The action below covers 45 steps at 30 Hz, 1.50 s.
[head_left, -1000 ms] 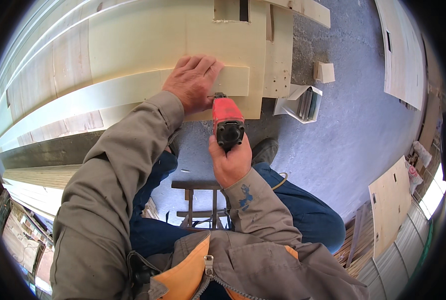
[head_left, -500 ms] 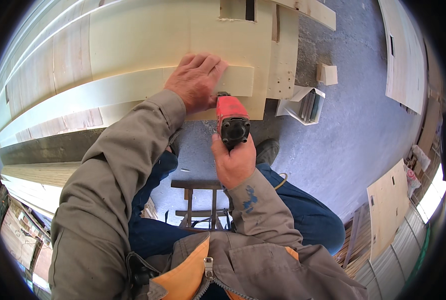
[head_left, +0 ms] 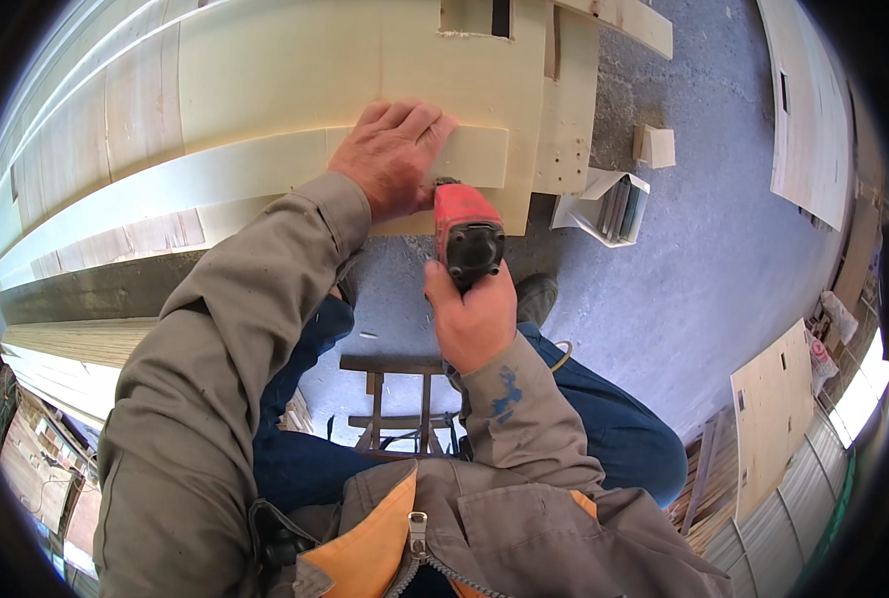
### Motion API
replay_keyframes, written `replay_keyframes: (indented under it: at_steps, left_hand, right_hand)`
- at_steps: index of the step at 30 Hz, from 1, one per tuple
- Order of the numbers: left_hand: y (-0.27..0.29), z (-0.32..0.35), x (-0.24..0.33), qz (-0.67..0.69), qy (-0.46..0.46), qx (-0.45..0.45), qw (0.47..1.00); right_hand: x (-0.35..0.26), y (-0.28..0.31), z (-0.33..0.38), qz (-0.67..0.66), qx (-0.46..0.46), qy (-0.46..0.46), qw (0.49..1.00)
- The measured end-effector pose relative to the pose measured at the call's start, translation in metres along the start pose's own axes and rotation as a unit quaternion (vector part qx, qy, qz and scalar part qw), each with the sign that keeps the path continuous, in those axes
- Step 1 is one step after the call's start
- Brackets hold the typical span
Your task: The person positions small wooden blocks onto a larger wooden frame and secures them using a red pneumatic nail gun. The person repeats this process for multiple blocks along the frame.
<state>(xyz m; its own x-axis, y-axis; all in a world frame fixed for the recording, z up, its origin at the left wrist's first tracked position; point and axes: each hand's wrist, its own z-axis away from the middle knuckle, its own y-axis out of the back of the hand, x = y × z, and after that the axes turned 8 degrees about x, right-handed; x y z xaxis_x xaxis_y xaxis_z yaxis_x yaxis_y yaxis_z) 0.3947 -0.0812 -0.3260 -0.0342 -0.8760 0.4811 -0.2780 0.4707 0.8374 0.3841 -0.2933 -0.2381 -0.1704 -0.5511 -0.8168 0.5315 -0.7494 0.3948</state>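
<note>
My right hand point(head_left: 474, 317) is wrapped around the handle of a red and black nail gun point(head_left: 467, 221). The gun's nose meets the near edge of a pale wooden strip point(head_left: 476, 157), just right of my left thumb. My left hand point(head_left: 389, 161) rests on this strip with its fingers bent and close together, holding it down against a wide pale wooden panel point(head_left: 275, 85). The palm side of that hand is hidden. A thin yellowish hose point(head_left: 564, 356) shows beside my right forearm.
On the floor to the right are a small wood block point(head_left: 655, 147) and an open white box point(head_left: 612, 206) with strips inside, perhaps fasteners. A dark wooden stool or frame point(head_left: 391, 367) stands between my legs. Cut boards point(head_left: 806, 100) lean at the far right.
My right hand and the nail gun have shifted slightly to the right, and the gun is tilted a little more. My left hand stays on the strip.
</note>
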Motion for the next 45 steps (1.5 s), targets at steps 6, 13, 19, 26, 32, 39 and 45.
replay_keyframes:
  at_steps: [6,13,19,26,32,39,45]
  left_hand:
    - [0.006,-0.002,0.003,0.001,0.013,-0.022,1.000]
    - [0.007,-0.004,0.003,0.015,0.025,-0.014,0.999]
    - [0.009,-0.007,0.003,0.043,0.044,-0.017,0.998]
    - [0.019,-0.012,-0.004,0.064,0.043,-0.056,0.995]
    - [0.022,-0.017,-0.011,0.095,0.031,-0.076,0.992]
    - [0.025,-0.018,-0.014,0.125,0.051,-0.092,0.987]
    - [0.023,-0.021,-0.016,0.155,0.069,-0.083,0.982]
  right_hand:
    - [0.007,0.017,0.013,-0.103,0.003,-0.033,0.994]
    - [0.004,0.013,-0.002,-0.103,-0.018,-0.022,0.994]
    - [-0.010,0.015,-0.025,-0.069,-0.006,0.029,0.997]
    - [-0.012,0.012,-0.039,-0.068,0.005,0.013,0.998]
    - [-0.006,0.010,-0.039,-0.041,-0.005,0.008,0.999]
    - [-0.018,0.006,-0.041,-0.036,-0.001,-0.004,0.999]
    - [-0.019,0.001,-0.041,-0.049,0.037,0.025,0.998]
